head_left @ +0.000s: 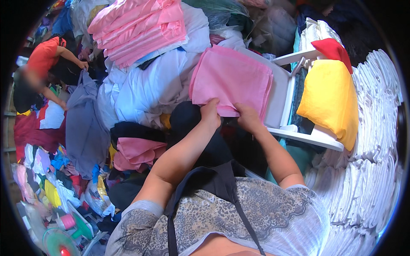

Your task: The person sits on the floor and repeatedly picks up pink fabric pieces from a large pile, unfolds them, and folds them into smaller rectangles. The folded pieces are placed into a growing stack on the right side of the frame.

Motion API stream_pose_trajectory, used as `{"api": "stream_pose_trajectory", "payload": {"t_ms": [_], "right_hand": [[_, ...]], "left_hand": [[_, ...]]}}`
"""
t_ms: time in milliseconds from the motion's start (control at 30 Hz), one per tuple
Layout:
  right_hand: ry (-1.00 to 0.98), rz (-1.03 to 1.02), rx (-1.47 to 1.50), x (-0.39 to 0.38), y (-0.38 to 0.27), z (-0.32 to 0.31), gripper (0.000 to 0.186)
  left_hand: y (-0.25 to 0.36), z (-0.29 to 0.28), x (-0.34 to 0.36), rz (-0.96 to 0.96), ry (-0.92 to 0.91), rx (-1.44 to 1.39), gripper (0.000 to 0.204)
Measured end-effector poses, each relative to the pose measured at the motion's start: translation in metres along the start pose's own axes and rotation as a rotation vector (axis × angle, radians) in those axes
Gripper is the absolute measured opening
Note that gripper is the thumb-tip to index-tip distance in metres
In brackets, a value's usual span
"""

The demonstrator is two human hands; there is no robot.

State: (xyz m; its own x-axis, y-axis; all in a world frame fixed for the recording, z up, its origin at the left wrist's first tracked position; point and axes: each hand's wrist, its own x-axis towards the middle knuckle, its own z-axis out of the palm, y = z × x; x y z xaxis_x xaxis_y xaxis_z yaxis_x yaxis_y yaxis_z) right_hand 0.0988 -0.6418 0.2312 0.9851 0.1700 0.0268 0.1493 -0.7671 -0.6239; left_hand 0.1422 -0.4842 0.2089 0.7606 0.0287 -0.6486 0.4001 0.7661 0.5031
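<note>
A: Obs. 1, far left. Second person in a red top [42, 57] at ten o'clock, bent over a grey garment [83, 123]; loose mixed clothing below it.

B: Centre?

A: Left hand [210, 112], fingers curled together, pinching the near edge of the folded pink cloth [232, 81]. Cloth lies flat at twelve o'clock from the hands, on a white plastic chair [282, 98].

B: Right hand?

A: Right hand [247, 117] just beside the left, fingertips pressed onto the same near edge. Whether it pinches or only presses, I cannot tell.

B: Farther right?

A: Yellow cloth [331, 100] draped over the chair arm at three o'clock, red cloth [333, 49] above it. Stacked white fabric [376, 141] along the right rim. Pink folded stack [136, 27] at eleven o'clock.
</note>
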Motion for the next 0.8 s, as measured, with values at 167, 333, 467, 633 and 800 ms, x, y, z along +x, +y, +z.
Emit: {"api": "stream_pose_trajectory", "payload": {"t_ms": [167,333,467,633,800], "right_hand": [[-0.090,0.059,0.051,0.049,0.004,-0.065,0.041],[0.035,0.121,-0.143,0.168,0.059,-0.120,0.037],[0.121,0.394,-0.577,0.197,0.092,-0.089,0.049],[0.149,0.083,-0.470,0.148,0.076,-0.004,0.058],[0.008,0.062,-0.481,0.111,0.060,0.052,0.071]], "left_hand": [[0.055,0.049,-0.014,0.067,-0.263,0.138,0.045],[0.111,0.103,-0.013,0.366,-0.479,0.394,0.061],[0.114,0.038,-0.026,0.568,-0.562,0.542,0.056],[0.115,-0.145,-0.057,0.613,-0.208,0.865,0.045],[0.137,-0.299,-0.108,0.562,0.209,0.947,0.044]]}}
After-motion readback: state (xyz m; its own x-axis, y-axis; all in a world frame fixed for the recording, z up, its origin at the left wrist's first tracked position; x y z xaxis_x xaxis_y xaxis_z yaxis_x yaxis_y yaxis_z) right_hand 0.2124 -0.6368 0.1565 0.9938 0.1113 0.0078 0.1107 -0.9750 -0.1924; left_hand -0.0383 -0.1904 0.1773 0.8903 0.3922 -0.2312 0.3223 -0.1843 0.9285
